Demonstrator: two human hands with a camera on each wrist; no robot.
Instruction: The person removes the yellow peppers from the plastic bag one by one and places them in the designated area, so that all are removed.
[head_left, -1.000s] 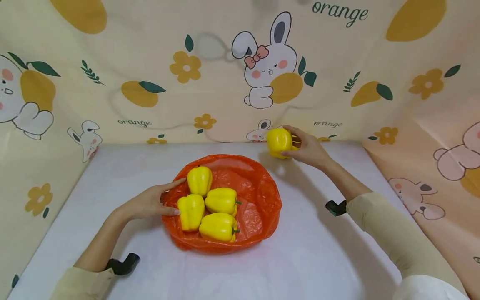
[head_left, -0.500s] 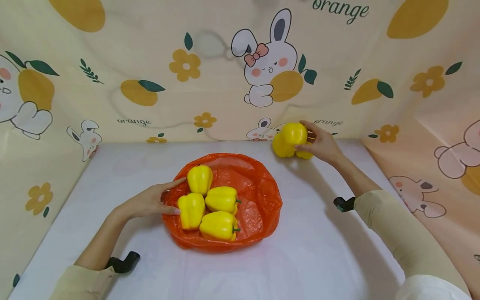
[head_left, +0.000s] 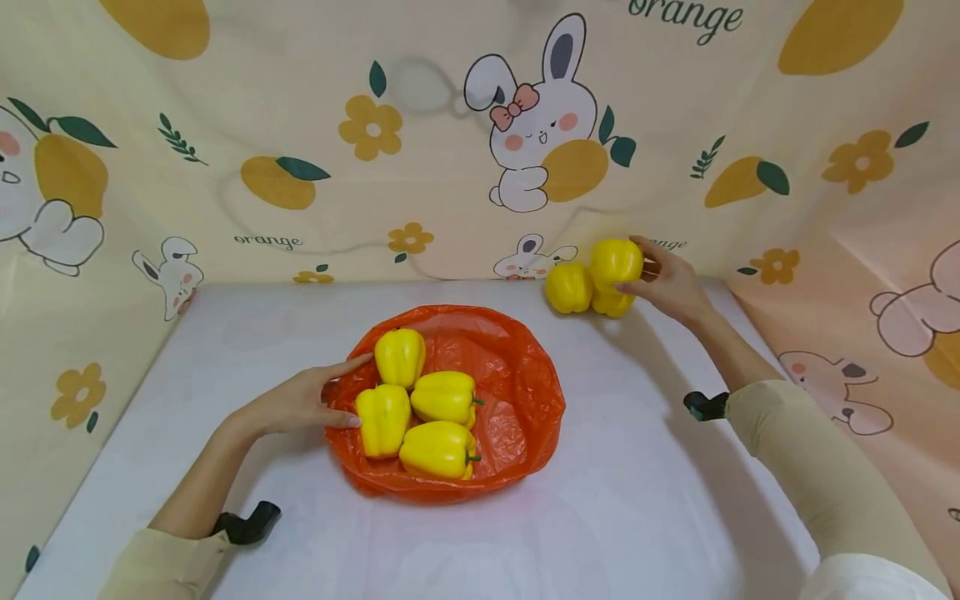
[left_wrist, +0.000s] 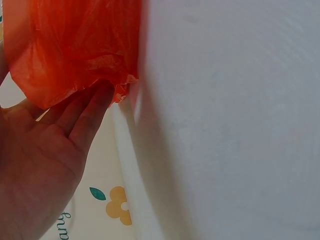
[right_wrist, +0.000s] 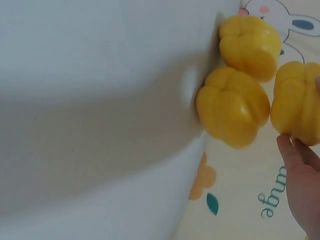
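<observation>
A yellow bell pepper (head_left: 617, 262) is gripped between the thumb and fingers of my right hand (head_left: 670, 283), up at the back of the table. It overlaps a second yellow pepper (head_left: 612, 303) below it, and a third pepper (head_left: 568, 288) stands just left. In the right wrist view the held pepper (right_wrist: 298, 102) is raised off the table beside those two. My left hand (head_left: 296, 403) holds the left side of an open red plastic bag (head_left: 504, 433), thumb over the rim. Its fingers (left_wrist: 82, 112) reach behind the bag's side. Several yellow peppers (head_left: 437, 451) lie in the bag's left half.
The white table (head_left: 600, 508) backs onto a cream printed cloth (head_left: 442, 100) with rabbits and flowers, which also rises at both sides. Black wrist pieces (head_left: 247, 524) sit at the sleeve cuffs.
My right hand has moved right with its pepper, from left of the back peppers to over the right one, uncovering the left one. The left hand and bag have stayed put.
</observation>
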